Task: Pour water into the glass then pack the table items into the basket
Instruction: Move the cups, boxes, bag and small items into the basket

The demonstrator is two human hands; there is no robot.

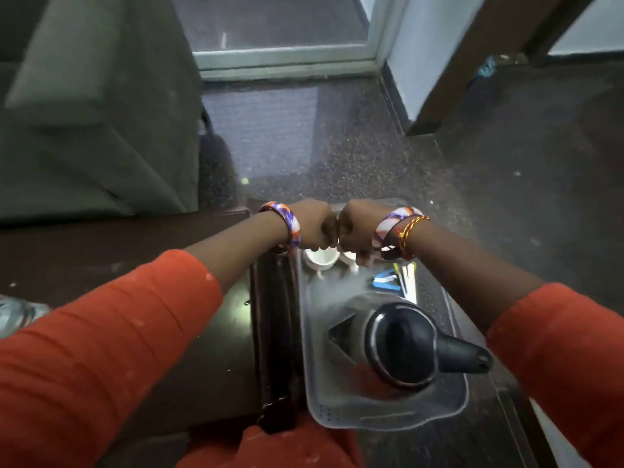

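A clear plastic basket (337, 417) stands on the dark table (209, 349). Inside it are a black electric kettle (401, 342) with its handle pointing right, a white cup (320, 259) at the far end, and blue and yellow sachets (388, 282). A second white cup is mostly hidden under my right hand. My left hand (312, 228) and my right hand (359, 231) are both closed into fists, knuckles touching, above the basket's far end. I see nothing in either fist. The image is blurred.
A dark flat tray or folder (275, 325) lies left of the basket. A clear bottle (17, 314) shows at the left edge. A grey-green sofa (84, 113) stands beyond the table, with speckled floor (354, 157) and a dark post (449, 72) to the right.
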